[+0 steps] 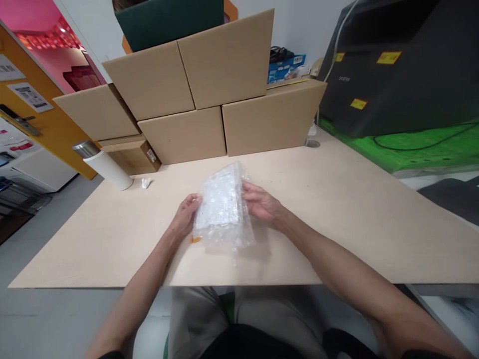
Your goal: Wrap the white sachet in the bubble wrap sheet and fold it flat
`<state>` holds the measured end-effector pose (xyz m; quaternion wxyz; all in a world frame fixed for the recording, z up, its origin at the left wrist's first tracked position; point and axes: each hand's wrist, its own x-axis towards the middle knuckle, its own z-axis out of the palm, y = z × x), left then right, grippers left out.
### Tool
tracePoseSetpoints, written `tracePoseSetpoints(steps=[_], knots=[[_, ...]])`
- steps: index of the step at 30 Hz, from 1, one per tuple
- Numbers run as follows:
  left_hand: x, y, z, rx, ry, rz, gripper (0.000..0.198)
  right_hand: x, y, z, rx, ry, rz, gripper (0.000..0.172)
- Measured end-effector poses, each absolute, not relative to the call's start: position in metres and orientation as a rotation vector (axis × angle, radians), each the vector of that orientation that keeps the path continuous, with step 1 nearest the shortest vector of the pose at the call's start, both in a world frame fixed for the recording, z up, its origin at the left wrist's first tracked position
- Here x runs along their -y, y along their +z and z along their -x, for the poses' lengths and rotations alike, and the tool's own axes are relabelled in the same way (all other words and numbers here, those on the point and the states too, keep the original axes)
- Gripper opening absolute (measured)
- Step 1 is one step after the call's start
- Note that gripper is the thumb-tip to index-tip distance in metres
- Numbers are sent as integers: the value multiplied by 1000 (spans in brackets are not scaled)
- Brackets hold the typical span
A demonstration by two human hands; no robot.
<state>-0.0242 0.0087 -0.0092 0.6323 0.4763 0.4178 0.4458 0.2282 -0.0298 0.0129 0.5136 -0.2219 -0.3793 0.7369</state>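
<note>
Black fabric top [239, 344] foremost; left hand [186, 214], right hand [261, 201] grip white rectangular package [220, 197] between them; loose clear bubble wrap [228, 236], I judge, risks slipping.

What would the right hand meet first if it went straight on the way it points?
The bubble-wrapped package: the right hand points leftward in the picture at the package's right side and seems to touch it, though exact contact is unclear.

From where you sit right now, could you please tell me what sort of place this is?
Probably an office or storage workroom: cardboard boxes are stacked on a pale table, an orange door bears papers, and a bubble-wrapped package is held at the table.
</note>
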Motion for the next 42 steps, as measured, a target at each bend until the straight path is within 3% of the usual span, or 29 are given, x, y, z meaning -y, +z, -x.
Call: tracePoseSetpoints(steps=[7, 9, 12, 16, 23, 26, 29, 34, 38, 42], knots=[[9, 0, 14, -1288, 1269, -2022, 55, 29, 7, -213, 983, 1588, 675, 42], [28, 11, 1, -1184, 1174, -2244, 59, 32, 6, -209, 1039, 1548, 672, 48], [55, 26, -24, -1124, 928, -2382, 86, 37, 7, -205, 1117, 1478, 624, 51], [61, 40, -29, -1024, 1029, -2225, 76, 40, 10, -209, 1172, 1421, 638, 47], [26, 35, 53, -1268, 1354, -1290, 64, 28, 21, -230, 1038, 1304, 868, 45], [34, 15, 77, -1485, 1290, -1311, 56, 20, 20, -238, 972, 1297, 1008, 36], [52, 3, 77, -1644, 1128, -1758, 52, 12, 13, -243, 930, 1282, 1153, 28], [65, 5, 43, -1566, 572, -2497, 80, 5, 5, -248, 928, 1246, 1261, 25], [62, 4, 36, -1488, 511, -2670, 33, 4, 5, -250, 959, 1217, 1320, 24], [65, 3, 56, -1319, 845, -2654, 25, 1, 1, -254, 995, 1198, 1356, 23]])
